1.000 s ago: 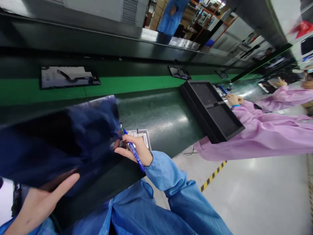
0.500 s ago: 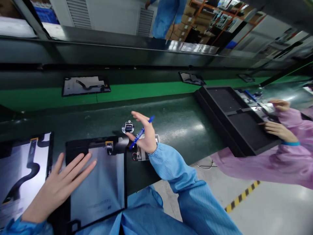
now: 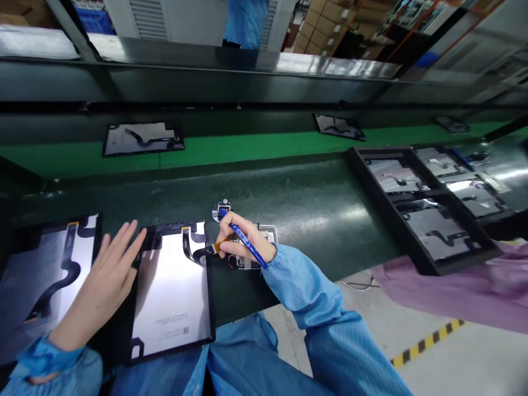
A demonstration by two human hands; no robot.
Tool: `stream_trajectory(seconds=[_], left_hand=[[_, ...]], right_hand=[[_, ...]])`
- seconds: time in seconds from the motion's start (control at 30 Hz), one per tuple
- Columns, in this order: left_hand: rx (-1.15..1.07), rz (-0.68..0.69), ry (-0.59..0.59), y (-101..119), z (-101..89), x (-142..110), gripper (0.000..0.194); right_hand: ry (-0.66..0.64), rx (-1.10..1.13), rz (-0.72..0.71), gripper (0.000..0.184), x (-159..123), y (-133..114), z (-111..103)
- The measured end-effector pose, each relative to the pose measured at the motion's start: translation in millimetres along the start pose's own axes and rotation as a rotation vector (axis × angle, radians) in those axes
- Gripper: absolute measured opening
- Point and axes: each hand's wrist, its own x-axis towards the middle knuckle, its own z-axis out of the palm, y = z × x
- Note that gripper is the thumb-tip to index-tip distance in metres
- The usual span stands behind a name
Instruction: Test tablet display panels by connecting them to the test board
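A display panel [image 3: 171, 297] with a bright white back lies at the bench's front edge. My right hand [image 3: 243, 237] pinches the orange end of its black flex cable [image 3: 201, 253], just past the panel's right edge. A blue pen [image 3: 249, 245] is also held in that hand, slanting across the fingers. Under the hand, partly hidden, lies a circuit board [image 3: 247, 263] in a clear frame. My left hand [image 3: 103, 280] is open, fingers stretched, over the gap between this panel and a second display panel [image 3: 37, 291] on the left; whether it touches either I cannot tell.
A small chrome tally counter [image 3: 216, 212] stands behind my right hand. Another panel [image 3: 142, 137] lies on the green strip [image 3: 247, 144] at the back, with more farther right. On the right is a black divided tray [image 3: 381, 220] holding panels, beside a person's pink sleeve [image 3: 454, 291].
My right hand has closed from spread fingers onto the flex cable's end, and the pen has swung round. My left hand has shifted slightly. Panels now lie in the tray; the co-worker's hands are gone.
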Motion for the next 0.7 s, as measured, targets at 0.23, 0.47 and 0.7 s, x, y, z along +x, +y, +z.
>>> stream_trajectory(seconds=[0.23,0.47,0.7], left_hand=[[-0.739,-0.289,-0.099,83.3,-0.3,52.4,0.018],[-1.116,-0.454,-0.222,88.7,3.1,60.4,0.018],[-1.137,-0.489,-0.286,87.0,7.3,59.2,0.028]], right_hand=[[-0.035,-0.257,0.055,0.036,-4.9,16.3,11.3],[-0.068,-0.309,0.065,0.035,-6.3,20.3,12.8],[-0.055,-0.178,0.02,0.034,-5.3,18.9,19.1]])
